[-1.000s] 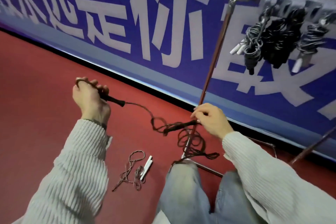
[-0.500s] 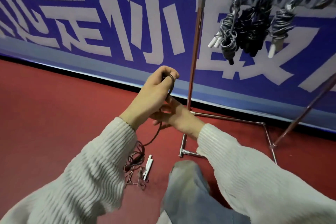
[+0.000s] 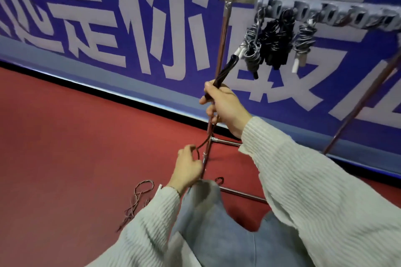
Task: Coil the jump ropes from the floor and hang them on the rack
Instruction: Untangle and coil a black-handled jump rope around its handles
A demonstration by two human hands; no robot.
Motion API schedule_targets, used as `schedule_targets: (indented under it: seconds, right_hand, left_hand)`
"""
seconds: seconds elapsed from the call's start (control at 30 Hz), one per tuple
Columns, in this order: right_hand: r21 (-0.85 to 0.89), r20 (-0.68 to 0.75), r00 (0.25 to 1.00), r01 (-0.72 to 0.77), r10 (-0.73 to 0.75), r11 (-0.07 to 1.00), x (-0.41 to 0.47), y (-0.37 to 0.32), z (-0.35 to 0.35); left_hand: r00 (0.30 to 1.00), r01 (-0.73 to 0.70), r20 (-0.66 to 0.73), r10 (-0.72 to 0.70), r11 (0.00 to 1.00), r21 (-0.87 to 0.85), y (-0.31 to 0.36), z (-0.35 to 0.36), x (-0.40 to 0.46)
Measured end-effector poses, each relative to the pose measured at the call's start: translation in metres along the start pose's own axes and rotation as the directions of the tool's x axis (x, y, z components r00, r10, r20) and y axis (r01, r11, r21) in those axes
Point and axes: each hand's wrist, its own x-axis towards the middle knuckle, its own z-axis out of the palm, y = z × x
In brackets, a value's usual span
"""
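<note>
Several ropes (image 3: 275,43) are hung on the rack (image 3: 223,34); one rope (image 3: 208,134) is gripped by right hand (image 3: 225,108) and left hand (image 3: 188,167); another rope (image 3: 138,199) is left on the floor (image 3: 76,147).

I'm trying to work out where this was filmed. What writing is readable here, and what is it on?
"是": white character on the blue wall banner, top cropped.
"你": same banner.
"最": probably; same banner, partly behind the rack and hung ropes.
Characters at the far left and right edges: cut off, unreadable.
Rack and ropes: no text seen.
</note>
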Motion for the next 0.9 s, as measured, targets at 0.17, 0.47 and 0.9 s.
schedule_targets:
  seconds: [0.17,0.47,0.9]
  right_hand:
    - [0.136,-0.075,0.997,0.013,-0.002,0.991,-0.003,-0.017,-0.031]
    - [0.204,-0.168,0.985,-0.014,0.049,0.979,-0.005,-0.007,-0.072]
    - [-0.630,-0.308,0.922,-0.383,0.235,0.676,-0.029,0.106,-0.127]
  left_hand:
    - [0.981,0.117,0.104,-0.161,0.933,0.342,-0.052,0.042,0.011]
    - [0.947,-0.176,0.314,-0.062,0.717,0.674,-0.060,0.069,0.034]
    - [0.917,-0.376,0.195,0.349,0.586,0.718,0.061,0.046,0.021]
